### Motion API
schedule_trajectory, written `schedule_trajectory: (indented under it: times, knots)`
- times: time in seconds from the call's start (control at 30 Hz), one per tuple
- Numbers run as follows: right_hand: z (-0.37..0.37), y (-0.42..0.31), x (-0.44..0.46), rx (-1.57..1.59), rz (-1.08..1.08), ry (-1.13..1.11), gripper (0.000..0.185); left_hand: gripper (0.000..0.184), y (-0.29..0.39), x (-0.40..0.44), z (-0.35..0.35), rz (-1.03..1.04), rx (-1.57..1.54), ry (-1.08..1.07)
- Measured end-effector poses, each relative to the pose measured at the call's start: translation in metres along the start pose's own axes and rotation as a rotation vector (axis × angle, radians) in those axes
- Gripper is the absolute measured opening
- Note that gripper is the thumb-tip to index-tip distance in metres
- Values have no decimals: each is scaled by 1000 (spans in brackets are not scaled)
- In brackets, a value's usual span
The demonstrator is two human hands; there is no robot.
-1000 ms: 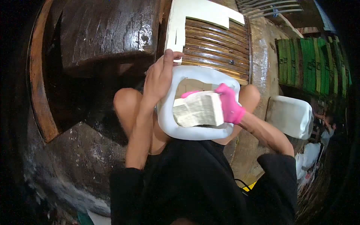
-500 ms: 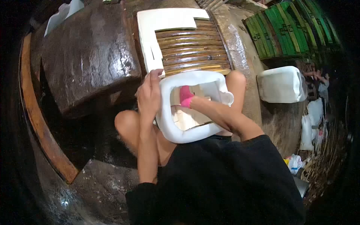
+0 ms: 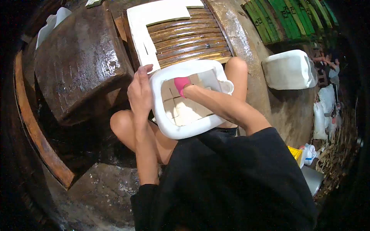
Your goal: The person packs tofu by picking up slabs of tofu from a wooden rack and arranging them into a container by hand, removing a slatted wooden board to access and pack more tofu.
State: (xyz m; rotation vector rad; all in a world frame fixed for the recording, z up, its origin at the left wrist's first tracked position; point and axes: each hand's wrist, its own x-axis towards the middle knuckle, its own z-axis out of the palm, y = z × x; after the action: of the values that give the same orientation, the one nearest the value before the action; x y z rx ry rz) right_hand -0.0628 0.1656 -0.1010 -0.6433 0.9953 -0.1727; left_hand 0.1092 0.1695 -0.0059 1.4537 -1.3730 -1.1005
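A white plastic container (image 3: 167,127) with a cut-out opening sits between the knees. Inside it lie pale cream blocks (image 3: 189,109) side by side. My right hand (image 3: 182,85), in a pink glove, reaches down into the container; its fingers are hidden, and whatever they hold cannot be seen. My bare left hand (image 3: 140,90) rests along the container's left outer side, its fingers pointing up toward the corner of a white sheet (image 3: 138,34). That sheet lies on a rack of wet brown slats (image 3: 189,38) just beyond the container.
A dark wet block-like surface (image 3: 77,61) stands at the left, beside a curved wooden edge (image 3: 36,134). Green slats (image 3: 289,19) are at the upper right, above another white container (image 3: 289,69). White bags (image 3: 323,111) and a yellow item (image 3: 295,152) lie farther right.
The pale block held by my right hand has gone from sight as that hand went down into the container. The view has shifted; my left hand has stayed at the container's left side.
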Motion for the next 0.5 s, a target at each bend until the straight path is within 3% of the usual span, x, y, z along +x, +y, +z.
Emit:
schedule_trajectory:
  times: [0.5]
  knots:
    - [-9, -1, 2, -831, -94, 72, 55, 59, 5, 0, 13, 13, -52, 52]
